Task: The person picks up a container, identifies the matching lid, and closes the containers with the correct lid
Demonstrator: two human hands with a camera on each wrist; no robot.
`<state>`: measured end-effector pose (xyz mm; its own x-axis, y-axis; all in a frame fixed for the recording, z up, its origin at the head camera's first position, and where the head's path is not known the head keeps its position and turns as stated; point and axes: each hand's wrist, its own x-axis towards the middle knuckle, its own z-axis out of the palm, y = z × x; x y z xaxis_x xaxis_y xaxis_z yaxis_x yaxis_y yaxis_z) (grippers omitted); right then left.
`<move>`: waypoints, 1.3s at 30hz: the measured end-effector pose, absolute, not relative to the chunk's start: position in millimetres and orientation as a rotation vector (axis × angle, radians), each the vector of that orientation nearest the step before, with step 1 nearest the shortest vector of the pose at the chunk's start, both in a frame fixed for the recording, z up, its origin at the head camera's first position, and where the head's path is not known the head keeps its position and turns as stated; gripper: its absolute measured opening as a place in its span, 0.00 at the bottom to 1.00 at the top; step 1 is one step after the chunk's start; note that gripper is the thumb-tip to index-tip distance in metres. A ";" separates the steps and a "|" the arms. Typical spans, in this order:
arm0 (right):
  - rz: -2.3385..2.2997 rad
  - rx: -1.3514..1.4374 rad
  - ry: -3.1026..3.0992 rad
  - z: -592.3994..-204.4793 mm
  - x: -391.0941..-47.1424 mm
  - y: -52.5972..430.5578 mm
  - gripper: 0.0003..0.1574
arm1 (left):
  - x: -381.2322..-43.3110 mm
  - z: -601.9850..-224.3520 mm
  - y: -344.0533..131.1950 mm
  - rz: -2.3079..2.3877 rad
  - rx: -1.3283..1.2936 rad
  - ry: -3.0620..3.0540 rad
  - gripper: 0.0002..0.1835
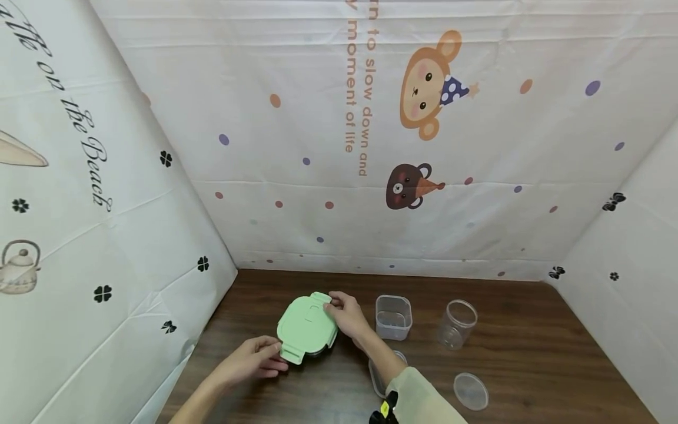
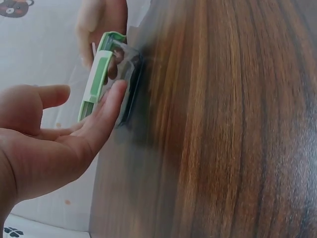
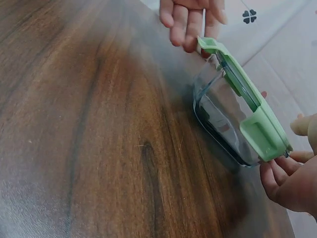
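Note:
A clear food container (image 3: 213, 106) with a light green clip-on lid (image 1: 307, 324) sits on the brown wooden table (image 1: 508, 318). In the right wrist view, the lid's flap at the far end flares outward. At the container's near left corner is my left hand (image 1: 251, 359), its fingers fairly straight and touching the side by a flap; its thumb stands apart in the left wrist view (image 2: 54, 144). My right hand (image 1: 346, 315) holds the far right corner, fingers bent around the flap and the wall below. What the container holds cannot be made out.
Right of the hands stand a square clear tub (image 1: 394, 318) and a round clear jar (image 1: 458, 324). Nearer lies a round clear lid (image 1: 471, 391). A clear rectangular lid (image 1: 377, 377) is partly hidden by my right forearm. Printed white cloth walls (image 1: 318, 129) border the table.

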<state>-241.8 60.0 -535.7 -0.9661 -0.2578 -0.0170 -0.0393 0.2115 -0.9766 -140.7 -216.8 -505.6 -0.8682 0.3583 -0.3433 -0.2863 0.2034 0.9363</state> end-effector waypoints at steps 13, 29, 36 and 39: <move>-1.925 -0.166 2.156 -534.5 -235.2 66.7 0.31 | -150.6 -509.6 -210.2 1.817 0.013 2.097 0.30; -2.022 -0.079 2.140 -536.0 -202.3 68.8 0.34 | -179.7 -524.5 -202.8 1.858 -0.187 2.137 0.39; -2.034 -0.060 2.275 -536.6 -196.4 64.3 0.30 | -193.0 -520.8 -200.8 1.822 -0.135 2.174 0.34; -2.009 -0.024 2.311 -536.9 -194.9 61.8 0.28 | -197.4 -520.5 -202.7 1.809 -0.130 2.167 0.33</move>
